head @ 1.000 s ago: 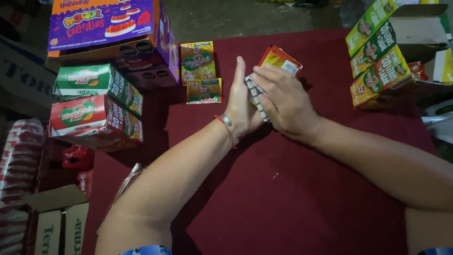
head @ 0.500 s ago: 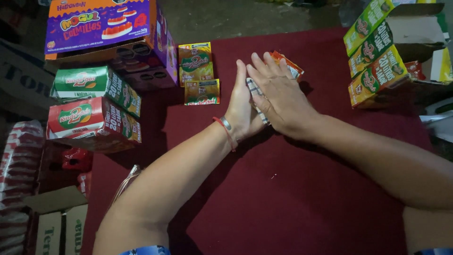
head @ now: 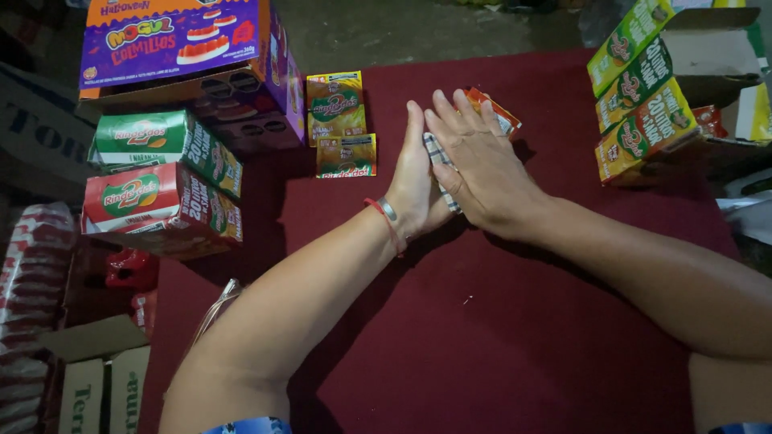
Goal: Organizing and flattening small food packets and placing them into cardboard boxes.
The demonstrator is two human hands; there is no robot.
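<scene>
- Head view: your left hand (head: 418, 181) and right hand (head: 478, 165) press flat together, clamping a stack of sachets (head: 441, 170) upright on the red cloth (head: 482, 321).
- Two sachet piles (head: 339, 120) already lie beside the purple box (head: 201, 64); the stack between your palms isn't laid down yet.

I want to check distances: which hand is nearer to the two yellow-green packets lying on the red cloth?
Left. The left hand stands on edge just right of the packets, while the right hand lies beyond it, farther right.
</scene>
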